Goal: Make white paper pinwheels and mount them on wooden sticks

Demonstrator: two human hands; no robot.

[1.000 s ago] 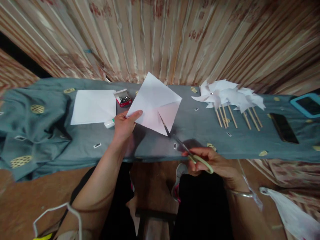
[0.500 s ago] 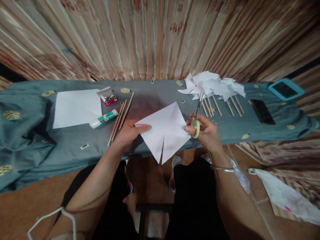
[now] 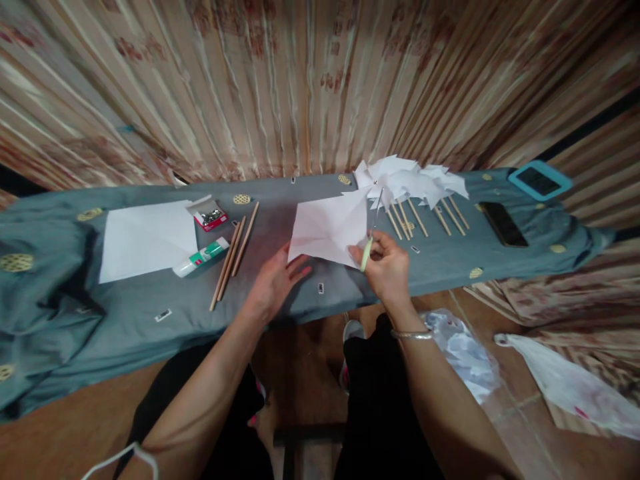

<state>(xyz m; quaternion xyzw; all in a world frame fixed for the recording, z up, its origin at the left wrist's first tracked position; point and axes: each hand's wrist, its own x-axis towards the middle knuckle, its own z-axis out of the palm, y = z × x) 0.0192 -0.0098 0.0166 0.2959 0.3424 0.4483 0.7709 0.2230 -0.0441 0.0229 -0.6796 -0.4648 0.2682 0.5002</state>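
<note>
In the centre of the frame, a white paper sheet [image 3: 327, 227] is tilting. Right of it, the right hand [image 3: 387, 267] is clamping scissors [image 3: 367, 253] and pinching the sheet's lower right corner. The left hand [image 3: 274, 283] is spreading its fingers apart beside the lower left corner; 3 sticks [image 3: 232, 259] are lying left of centre.

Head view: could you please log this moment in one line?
right hand: holds scissors and paper sheet | left hand: at sheet's near left corner, grip unclear | pinwheels: on cloth
</note>
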